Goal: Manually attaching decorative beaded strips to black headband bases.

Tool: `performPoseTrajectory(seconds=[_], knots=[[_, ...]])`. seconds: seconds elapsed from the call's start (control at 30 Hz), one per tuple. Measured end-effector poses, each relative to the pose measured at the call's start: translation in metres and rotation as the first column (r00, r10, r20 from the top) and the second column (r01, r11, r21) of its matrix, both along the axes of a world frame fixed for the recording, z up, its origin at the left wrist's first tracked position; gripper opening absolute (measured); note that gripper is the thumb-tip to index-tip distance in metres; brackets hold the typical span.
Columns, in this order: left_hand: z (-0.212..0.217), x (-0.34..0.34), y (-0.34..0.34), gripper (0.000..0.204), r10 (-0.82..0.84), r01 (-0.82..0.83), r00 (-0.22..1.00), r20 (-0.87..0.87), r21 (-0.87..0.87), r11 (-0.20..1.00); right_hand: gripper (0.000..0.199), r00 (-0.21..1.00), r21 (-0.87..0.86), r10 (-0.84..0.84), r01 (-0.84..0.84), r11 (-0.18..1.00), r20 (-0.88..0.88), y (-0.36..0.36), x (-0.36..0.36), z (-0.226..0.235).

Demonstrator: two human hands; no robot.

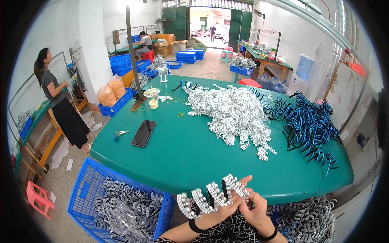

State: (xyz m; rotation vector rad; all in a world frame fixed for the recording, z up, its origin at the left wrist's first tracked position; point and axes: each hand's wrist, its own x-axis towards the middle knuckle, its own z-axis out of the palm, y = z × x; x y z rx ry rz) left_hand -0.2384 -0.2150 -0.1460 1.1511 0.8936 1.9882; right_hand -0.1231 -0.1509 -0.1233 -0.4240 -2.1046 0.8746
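A spiral band (199, 200) with a black inner side and white, bead-like studs stretches in loose coils over my left hand (226, 210). That hand is closed on the band near its right end, partly hidden behind the coils. My right hand (256, 209) pinches at the same end, thumb and fingers pressed together; what exactly lies between the fingertips is too small to make out. Both hands are just off the near edge of the green table (182, 162). Farther back on the table, a large heap of similar white studded coils (231, 109) is piled up.
Blue-and-black spiral coils (310, 121) lie at the table's right. A phone (144, 133), keys (121, 133) and a drink cup (152, 98) rest at left. Below stands a blue crate (83, 194) of coils. A standing person (54, 87) works at far left.
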Motion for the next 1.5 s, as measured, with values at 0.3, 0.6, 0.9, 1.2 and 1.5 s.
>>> performPoseTrajectory(seconds=[0.3,0.6,0.9,1.2,1.5], knots=[[0.016,-0.004,0.003,0.023,0.006,-0.005,0.999,0.051,-0.014,1.0,0.012,0.987,-0.601,0.133,-0.162,0.782,-0.094,0.012,-0.001,0.004],[0.042,-0.013,0.043,0.03,0.04,-0.001,0.908,0.417,-0.094,0.996,0.007,0.99,-0.606,0.089,-0.135,0.784,-0.105,0.046,-0.017,0.021],[0.073,-0.017,0.068,0.034,0.03,0.039,0.843,0.538,-0.115,0.993,0.015,0.966,-0.668,0.092,-0.235,0.706,-0.243,0.08,-0.018,0.045],[0.068,-0.008,0.082,0.035,0.069,0.026,0.829,0.554,-0.162,0.987,0.017,0.992,-0.549,-0.029,-0.043,0.835,-0.123,0.081,-0.009,0.044],[0.066,-0.007,0.089,0.034,0.131,-0.021,0.838,0.53,-0.208,0.978,0.018,0.995,-0.514,-0.071,0.029,0.857,-0.064,0.095,-0.014,0.04]])
